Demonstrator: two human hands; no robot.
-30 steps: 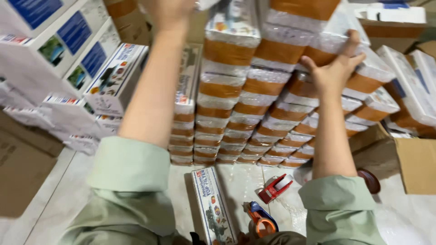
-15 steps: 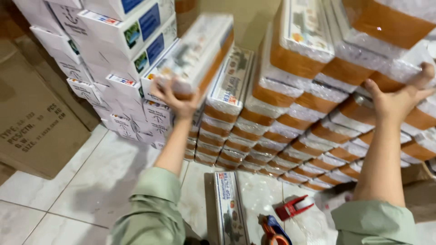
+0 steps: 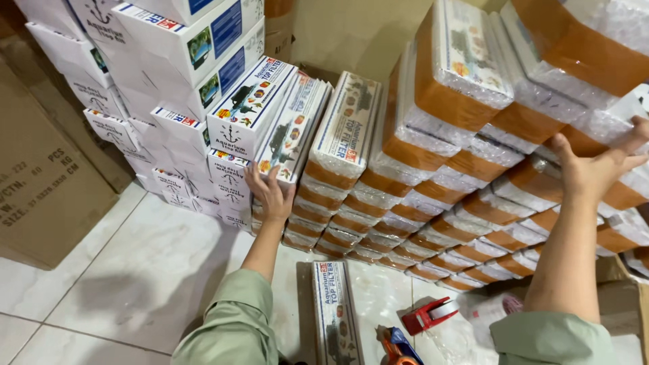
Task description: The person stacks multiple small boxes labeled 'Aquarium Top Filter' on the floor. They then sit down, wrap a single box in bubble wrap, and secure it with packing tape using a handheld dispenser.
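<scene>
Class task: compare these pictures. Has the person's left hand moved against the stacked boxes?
Yes. The left hand has come down from the top of the stacked boxes to the low left columns.
</scene>
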